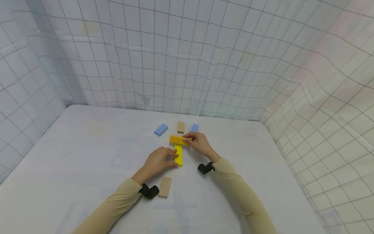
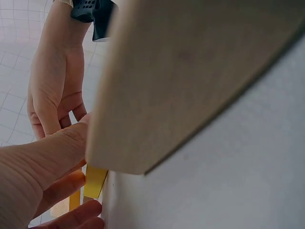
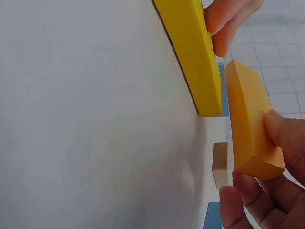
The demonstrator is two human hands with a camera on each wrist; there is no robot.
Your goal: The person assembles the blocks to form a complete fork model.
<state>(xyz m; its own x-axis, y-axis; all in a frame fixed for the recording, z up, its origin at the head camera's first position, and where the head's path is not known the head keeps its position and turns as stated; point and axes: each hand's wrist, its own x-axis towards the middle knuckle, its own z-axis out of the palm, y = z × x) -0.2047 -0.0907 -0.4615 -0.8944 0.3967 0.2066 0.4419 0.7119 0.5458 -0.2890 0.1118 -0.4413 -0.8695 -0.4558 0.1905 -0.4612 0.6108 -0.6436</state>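
Note:
My right hand (image 1: 200,143) pinches an orange-yellow block (image 1: 176,140) between thumb and fingers. In the right wrist view that block (image 3: 251,124) is held above the table, tilted. A bright yellow block (image 1: 179,160) lies lengthwise on the table just nearer to me. My left hand (image 1: 159,161) is at its left side, thumb and fingers spread, with fingertips touching it. The right wrist view shows those fingertips against the upper part of the yellow block (image 3: 195,62). In the left wrist view the left hand (image 2: 47,167) partly covers the yellow block (image 2: 95,181).
A plain wooden block (image 1: 165,187) lies beside the left wrist and looms large in the left wrist view. Farther back sit a blue block (image 1: 161,129), another wooden block (image 1: 181,127) and a second blue block (image 1: 195,127), partly behind the right hand. Grid-patterned curtains (image 1: 187,65) surround the white table (image 1: 96,143).

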